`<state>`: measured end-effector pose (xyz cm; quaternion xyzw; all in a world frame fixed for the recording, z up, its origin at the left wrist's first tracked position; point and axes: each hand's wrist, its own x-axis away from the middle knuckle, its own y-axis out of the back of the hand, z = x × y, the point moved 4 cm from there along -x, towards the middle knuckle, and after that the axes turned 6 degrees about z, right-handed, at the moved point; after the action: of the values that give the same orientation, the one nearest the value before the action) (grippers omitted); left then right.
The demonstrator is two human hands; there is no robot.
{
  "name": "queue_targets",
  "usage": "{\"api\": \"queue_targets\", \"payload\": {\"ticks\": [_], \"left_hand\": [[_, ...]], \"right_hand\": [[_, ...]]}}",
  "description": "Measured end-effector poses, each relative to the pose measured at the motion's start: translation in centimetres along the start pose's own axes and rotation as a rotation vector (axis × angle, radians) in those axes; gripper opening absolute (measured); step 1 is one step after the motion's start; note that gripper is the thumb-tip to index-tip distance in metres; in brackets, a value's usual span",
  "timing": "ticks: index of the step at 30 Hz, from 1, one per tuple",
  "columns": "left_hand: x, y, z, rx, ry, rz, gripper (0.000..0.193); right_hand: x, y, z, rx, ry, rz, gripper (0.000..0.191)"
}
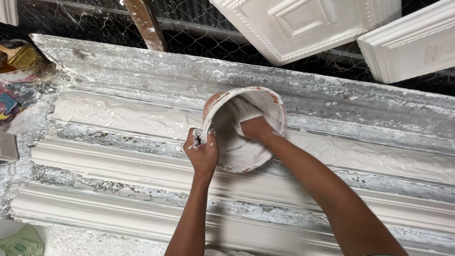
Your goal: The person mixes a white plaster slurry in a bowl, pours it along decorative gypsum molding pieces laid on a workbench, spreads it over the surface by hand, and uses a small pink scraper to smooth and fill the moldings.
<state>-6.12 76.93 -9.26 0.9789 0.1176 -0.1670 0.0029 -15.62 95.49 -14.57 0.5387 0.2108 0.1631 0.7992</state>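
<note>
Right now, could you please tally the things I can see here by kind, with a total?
Hands: 2, the left hand gripping the rim, the right hand inside the bowl
Plaster-coated bowl: 1
Long moulding channels on the bench: 3, far, middle, near
White cast panels leaning behind: 2, and
Total: 8

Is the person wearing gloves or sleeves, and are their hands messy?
No gloves and no sleeves in view: both forearms are bare up to the picture's edge. The left hand has smears of white plaster on its fingers. The right hand shows little plaster on its back. No rings, watch or bands show.
</note>
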Motion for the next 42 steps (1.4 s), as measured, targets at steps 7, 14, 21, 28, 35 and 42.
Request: {"api": "queue_targets", "payload": {"ticks": [7,14,21,28,35,42], "left_hand": [[-0.4,-1.8,0.1,-0.070,0.000,-0.059,0.015],[0.3,-3.9,0.0,-0.055,-0.060,-0.027,0.012],[0.3,-5.3,0.7,-0.095,-0.032,-0.032,0.014],[-0.2,-6.3,1.1,0.129,-0.017,0.011,0.008],[-1.6,-6.2,-1.7,-0.089,-0.095,0.167,0.007],[-2.5,-5.2,-3.1,-0.153,-0.088,0.127,0.012]], "right_hand": [[0.1,-2.6,-0.8,-0.019,0.035,0.142,0.035],[1.7,-5.8,-2.3,0.136,0.086,-0.011,0.033],[2.0,-6.9,-5.5,0.030,-0.369,0.442,0.030],[1.3,-5.1,-2.7,-0.182,-0.093,-0.137,0.052],[-0.9,-6.0,-11.8,0.086,-0.493,0.069,0.046],[0.4,-7.2,-3.9,0.140,-0.070,0.367,0.041]]}}
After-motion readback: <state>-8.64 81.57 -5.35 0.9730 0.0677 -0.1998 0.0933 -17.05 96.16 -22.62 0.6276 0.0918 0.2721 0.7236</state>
